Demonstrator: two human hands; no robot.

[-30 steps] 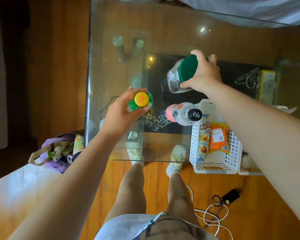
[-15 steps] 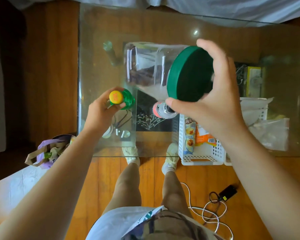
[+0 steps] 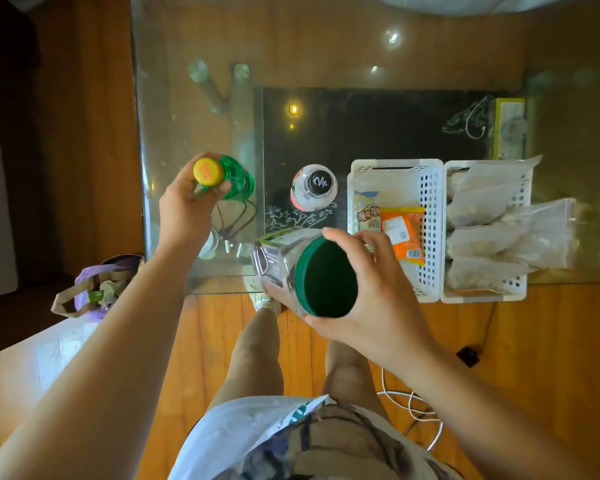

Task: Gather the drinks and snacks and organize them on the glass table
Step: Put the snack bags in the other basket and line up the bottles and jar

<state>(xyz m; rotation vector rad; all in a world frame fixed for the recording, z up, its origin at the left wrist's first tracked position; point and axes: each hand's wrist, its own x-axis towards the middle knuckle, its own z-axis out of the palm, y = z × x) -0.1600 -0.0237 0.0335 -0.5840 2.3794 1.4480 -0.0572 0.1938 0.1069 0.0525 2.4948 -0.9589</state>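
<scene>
Looking down from the head camera, we see a white basket (image 3: pixel 430 188) holding snack packs on the glass table (image 3: pixel 194 109), our left hand (image 3: pixel 187 216) pinching a standing green bottle (image 3: pixel 238 178), and our right hand (image 3: pixel 378 306) gripping a tilted jar (image 3: pixel 278 261), lid toward us.

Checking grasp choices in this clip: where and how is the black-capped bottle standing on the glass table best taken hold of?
Grip the black-capped bottle around its neck just under the cap, coming from above. It stands upright and free, with the white basket close on one side, so a top-down reach looks clearest.
</scene>
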